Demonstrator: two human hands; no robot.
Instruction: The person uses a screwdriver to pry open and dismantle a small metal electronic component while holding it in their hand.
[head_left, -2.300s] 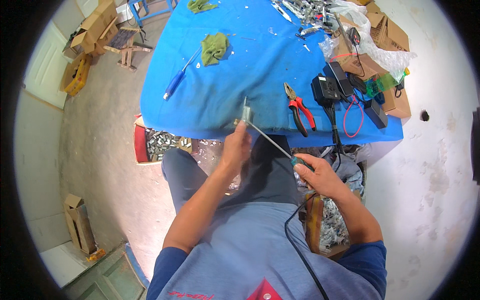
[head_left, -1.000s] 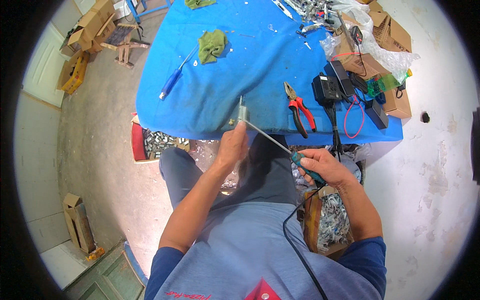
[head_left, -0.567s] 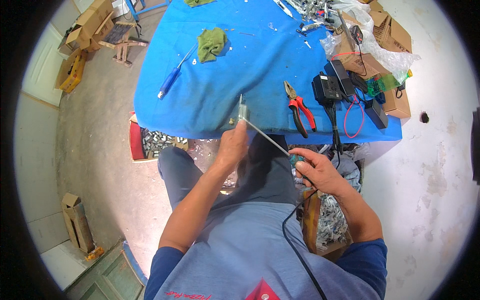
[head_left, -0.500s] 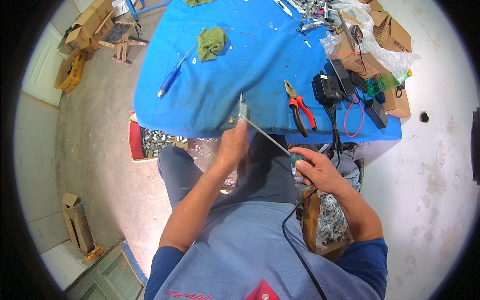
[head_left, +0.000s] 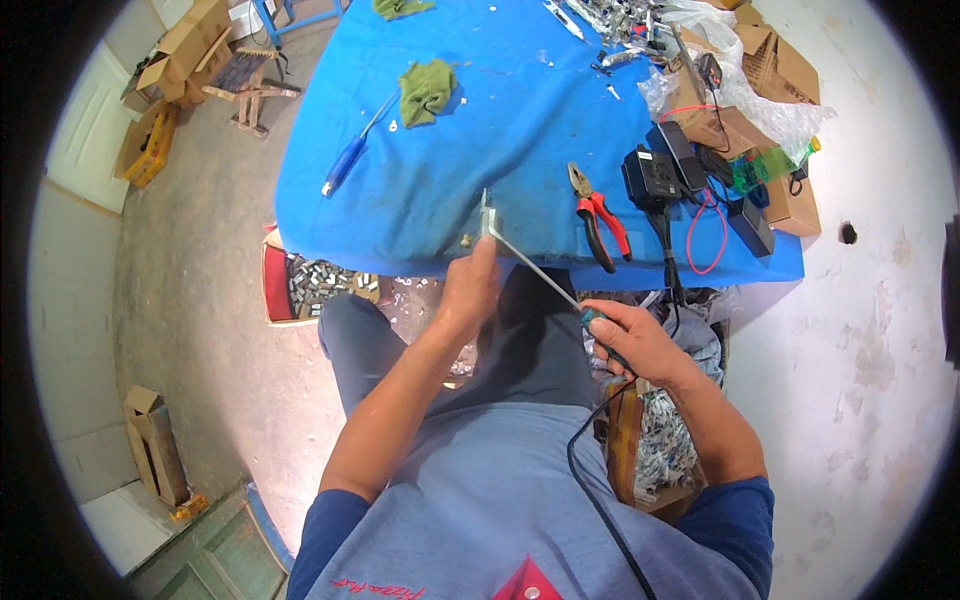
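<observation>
At the near edge of the blue cloth-covered table, my left hand (head_left: 472, 290) is closed on a small silvery metal part (head_left: 487, 218) that points away from me. My right hand (head_left: 637, 342) is closed around the teal handle of a screwdriver (head_left: 545, 278). Its long thin shaft slants up to the left, and the tip meets the metal part just above my left thumb. Exactly how the tip sits against the part is too small to tell. Right of my hands lie red-and-black pliers (head_left: 597, 215), jaws pointing away from me.
A blue-handled screwdriver (head_left: 347, 165) and a green rag (head_left: 428, 92) lie farther left. Black power adapters (head_left: 652, 178), cables and a green bottle (head_left: 760, 170) crowd the right side. Metal pieces (head_left: 610, 25) are heaped behind. A black cord (head_left: 583, 470) crosses my shirt.
My right hand has shifted slightly on the screwdriver, so more of the teal handle shows. The tip stays at the metal part in my left hand. The view has shifted a little.
</observation>
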